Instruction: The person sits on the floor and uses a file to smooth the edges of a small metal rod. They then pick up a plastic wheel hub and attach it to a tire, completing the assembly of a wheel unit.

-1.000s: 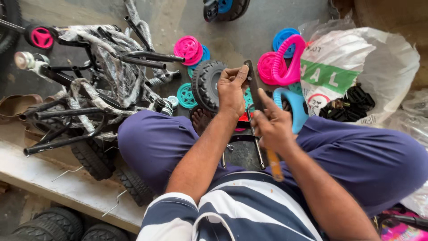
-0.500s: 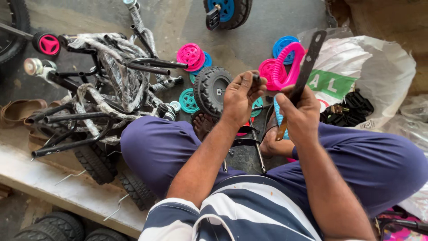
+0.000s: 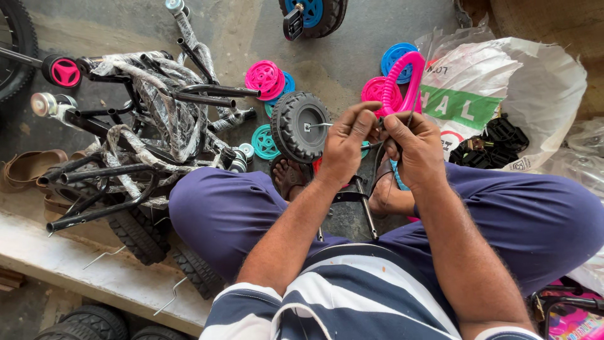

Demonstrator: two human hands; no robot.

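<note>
I sit cross-legged with both hands raised together over my lap. My left hand (image 3: 348, 143) pinches the end of a thin metal axle bolt (image 3: 319, 125) that sticks out of the grey hub of a small black wheel (image 3: 299, 126). My right hand (image 3: 416, 150) meets it fingertip to fingertip and grips a thin flat dark metal tool (image 3: 423, 75) that points up, seen edge-on. A black metal bracket (image 3: 360, 196) hangs below the hands, between my knees. A pink curved plastic piece (image 3: 402, 79) lies just behind the hands.
Black bicycle frames in plastic wrap (image 3: 151, 126) are piled at the left. Pink discs (image 3: 264, 79) and blue discs (image 3: 398, 60) lie on the floor. A white sack (image 3: 509, 82) with black pedals (image 3: 497, 141) is at the right. Tyres (image 3: 82, 322) sit below a concrete step (image 3: 94, 277).
My right hand has brought the flat tool down from its raised tilt and closed in on my left hand at the wheel's axle. The wheel sits a little lower and nearer.
</note>
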